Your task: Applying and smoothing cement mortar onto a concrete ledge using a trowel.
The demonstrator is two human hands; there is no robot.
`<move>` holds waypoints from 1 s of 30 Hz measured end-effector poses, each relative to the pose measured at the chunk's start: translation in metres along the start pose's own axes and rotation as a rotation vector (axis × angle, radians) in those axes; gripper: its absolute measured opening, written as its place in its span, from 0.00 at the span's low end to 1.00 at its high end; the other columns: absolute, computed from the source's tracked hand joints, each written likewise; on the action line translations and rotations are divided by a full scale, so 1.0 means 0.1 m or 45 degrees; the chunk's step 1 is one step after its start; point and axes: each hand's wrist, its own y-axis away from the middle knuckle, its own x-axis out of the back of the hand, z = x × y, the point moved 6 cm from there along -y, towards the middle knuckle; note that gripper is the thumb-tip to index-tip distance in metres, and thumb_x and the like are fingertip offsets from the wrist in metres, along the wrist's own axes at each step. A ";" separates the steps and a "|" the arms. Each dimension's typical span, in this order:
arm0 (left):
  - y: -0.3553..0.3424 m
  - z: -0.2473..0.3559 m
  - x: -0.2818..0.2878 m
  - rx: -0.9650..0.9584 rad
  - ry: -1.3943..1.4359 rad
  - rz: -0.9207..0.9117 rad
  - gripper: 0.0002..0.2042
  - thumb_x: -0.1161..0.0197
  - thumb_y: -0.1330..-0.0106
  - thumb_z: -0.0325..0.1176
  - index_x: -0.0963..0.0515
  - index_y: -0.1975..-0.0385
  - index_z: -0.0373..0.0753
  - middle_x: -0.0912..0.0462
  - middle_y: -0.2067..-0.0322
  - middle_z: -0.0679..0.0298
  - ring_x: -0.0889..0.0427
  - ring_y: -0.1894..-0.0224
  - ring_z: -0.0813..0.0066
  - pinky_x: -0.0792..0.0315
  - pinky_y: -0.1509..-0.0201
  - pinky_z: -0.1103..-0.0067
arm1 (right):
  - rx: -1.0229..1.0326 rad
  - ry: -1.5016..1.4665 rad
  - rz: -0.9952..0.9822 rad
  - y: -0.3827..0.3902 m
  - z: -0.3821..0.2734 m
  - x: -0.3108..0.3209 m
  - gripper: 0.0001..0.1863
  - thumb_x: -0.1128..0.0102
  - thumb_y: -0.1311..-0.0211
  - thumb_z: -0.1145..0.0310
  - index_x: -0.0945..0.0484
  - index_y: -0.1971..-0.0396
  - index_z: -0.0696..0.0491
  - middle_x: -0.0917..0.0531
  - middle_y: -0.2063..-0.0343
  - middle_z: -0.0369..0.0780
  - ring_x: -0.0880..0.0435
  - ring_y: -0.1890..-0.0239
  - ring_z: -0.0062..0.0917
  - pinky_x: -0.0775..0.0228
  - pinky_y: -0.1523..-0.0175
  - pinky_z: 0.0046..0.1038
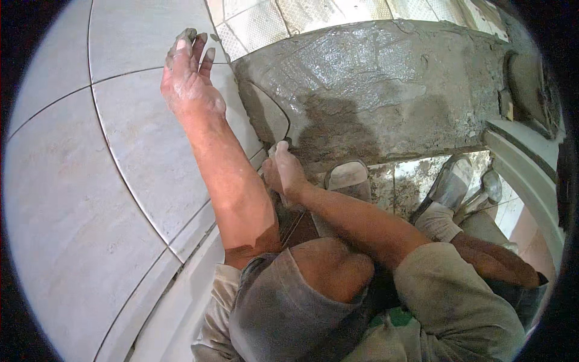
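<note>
Tiled wall (120, 157) left, wet mortar bed (374, 90) ahead. Left hand (188, 75) flat on tile, fingers (193, 45) extended, holding nothing. Right hand (283, 172) pinches small tile piece (268, 117), just above its fingertips, at mortar's lower-left edge; right nearer.

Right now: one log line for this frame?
left hand: flat on wall tile | right hand: at tile edge beside wet mortar | person crouching

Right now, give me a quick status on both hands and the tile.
Left hand flat and open on the tiled wall. Right hand gripping the lower edge of a small tile set in wet mortar. Nothing in the way.
</note>
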 end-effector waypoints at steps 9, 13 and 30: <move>-0.06 -0.16 0.06 -0.004 0.126 -0.035 0.17 0.45 0.36 0.34 0.28 0.53 0.29 0.24 0.54 0.55 0.25 0.49 0.62 0.32 0.47 0.68 | 0.078 0.307 0.133 0.04 0.04 0.16 0.17 0.53 0.41 0.65 0.39 0.59 0.63 0.23 0.66 0.61 0.22 0.59 0.54 0.31 0.53 0.48; -0.07 -0.14 0.08 -0.029 0.145 -0.053 0.16 0.45 0.36 0.34 0.28 0.54 0.29 0.24 0.55 0.55 0.25 0.50 0.62 0.32 0.47 0.68 | 0.043 0.262 0.177 0.16 0.07 0.42 0.19 0.50 0.44 0.67 0.42 0.58 0.63 0.25 0.68 0.64 0.23 0.62 0.56 0.30 0.57 0.49; -0.01 -0.18 -0.09 0.037 0.167 -0.004 0.16 0.45 0.36 0.31 0.29 0.53 0.27 0.24 0.55 0.54 0.24 0.51 0.62 0.30 0.50 0.69 | 0.127 0.519 0.017 0.11 0.07 0.48 0.19 0.52 0.43 0.67 0.41 0.59 0.65 0.22 0.66 0.61 0.21 0.60 0.55 0.30 0.54 0.48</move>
